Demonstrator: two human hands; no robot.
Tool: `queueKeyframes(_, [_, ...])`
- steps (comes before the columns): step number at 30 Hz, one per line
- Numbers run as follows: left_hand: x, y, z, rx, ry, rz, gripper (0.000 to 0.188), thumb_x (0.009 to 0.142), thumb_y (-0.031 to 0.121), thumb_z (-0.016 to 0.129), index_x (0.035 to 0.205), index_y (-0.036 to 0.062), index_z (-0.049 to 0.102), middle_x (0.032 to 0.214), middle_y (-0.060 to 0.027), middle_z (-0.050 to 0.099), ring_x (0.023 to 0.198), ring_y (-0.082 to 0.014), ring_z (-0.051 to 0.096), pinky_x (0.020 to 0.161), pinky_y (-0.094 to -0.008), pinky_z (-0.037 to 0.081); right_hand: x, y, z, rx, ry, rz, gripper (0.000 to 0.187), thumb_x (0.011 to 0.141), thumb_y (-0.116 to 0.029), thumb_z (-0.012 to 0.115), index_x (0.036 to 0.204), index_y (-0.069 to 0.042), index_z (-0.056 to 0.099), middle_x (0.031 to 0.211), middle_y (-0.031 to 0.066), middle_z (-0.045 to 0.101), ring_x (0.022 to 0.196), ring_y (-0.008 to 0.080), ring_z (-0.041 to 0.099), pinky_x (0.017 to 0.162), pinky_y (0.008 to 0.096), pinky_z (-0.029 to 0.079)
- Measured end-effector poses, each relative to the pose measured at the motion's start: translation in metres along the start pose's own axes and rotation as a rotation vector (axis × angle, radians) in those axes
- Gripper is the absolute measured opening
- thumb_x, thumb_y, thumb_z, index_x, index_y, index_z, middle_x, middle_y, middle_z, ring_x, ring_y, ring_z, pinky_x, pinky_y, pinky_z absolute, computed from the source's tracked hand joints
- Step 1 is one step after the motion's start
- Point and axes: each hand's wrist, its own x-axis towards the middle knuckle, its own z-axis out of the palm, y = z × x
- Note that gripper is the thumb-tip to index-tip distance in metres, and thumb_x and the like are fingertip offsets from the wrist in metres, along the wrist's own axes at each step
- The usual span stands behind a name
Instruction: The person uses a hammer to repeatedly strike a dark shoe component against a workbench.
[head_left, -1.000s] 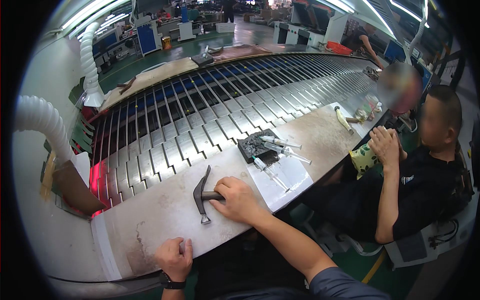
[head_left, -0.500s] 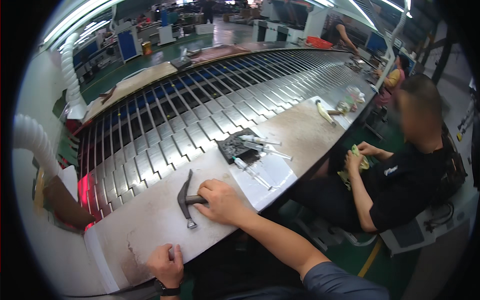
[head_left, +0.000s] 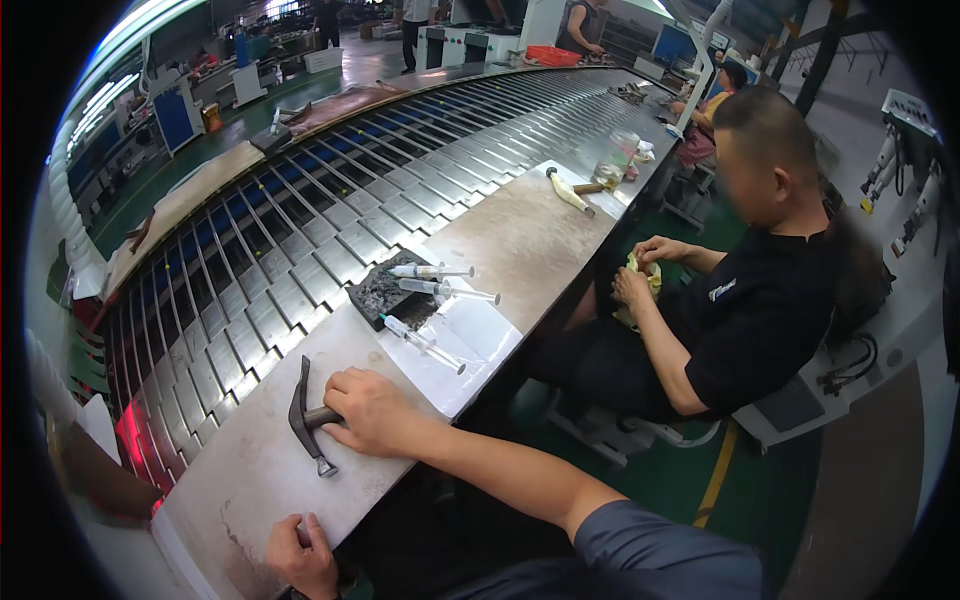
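My right hand [head_left: 372,412] is closed around the handle of a hammer [head_left: 302,418], which lies on a pale, stained board [head_left: 240,500]. The hammer's dark, curved head points away from the hand, its handle end hidden under my palm. Lower left, my left hand [head_left: 303,556] rests at the board's near edge, fingers curled in and thumb held apart, nothing visible in it. Beyond my right hand, a dark block [head_left: 378,292] and several syringes [head_left: 424,343] sit on and beside a white sheet [head_left: 462,335].
A slatted metal conveyor [head_left: 330,220] runs along the board's far side. Farther right are a second hammer [head_left: 572,190] with a pale wrapping and a clear plastic jar [head_left: 618,152]. A seated co-worker [head_left: 765,290] at my right handles a yellow-green item [head_left: 640,280].
The view has turned to the right, so the bench things appear farther left. My right hand stays on the hammer, and my left hand keeps its place at the board edge.
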Motion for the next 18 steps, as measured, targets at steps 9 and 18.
queueKeyframes(9, [-0.0003, 0.0058, -0.0061, 0.037, -0.016, -0.020, 0.011, 0.099, 0.009, 0.081, 0.098, 0.0026, 0.072, 0.067, -0.0108, 0.054, 0.054, -0.0258, 0.051, 0.055, -0.0438, 0.039, 0.0003, -0.0014, -0.0025, 0.012, 0.007, -0.009, 0.031, 0.087, -0.025, 0.089, 0.100, -0.003, 0.072, 0.114, 0.0131, 0.069, 0.106, 0.0345, 0.067, 0.094, 0.0464, 0.056])
queueKeyframes(18, [-0.0006, 0.0072, -0.0071, 0.038, -0.005, -0.008, 0.010, 0.098, 0.009, 0.081, 0.098, 0.0027, 0.073, 0.067, -0.0106, 0.055, 0.055, -0.0256, 0.051, 0.056, -0.0438, 0.039, -0.0005, -0.0009, -0.0015, 0.008, 0.002, -0.006, 0.032, 0.086, -0.025, 0.090, 0.099, -0.003, 0.072, 0.113, 0.0131, 0.069, 0.105, 0.0343, 0.067, 0.093, 0.0458, 0.056])
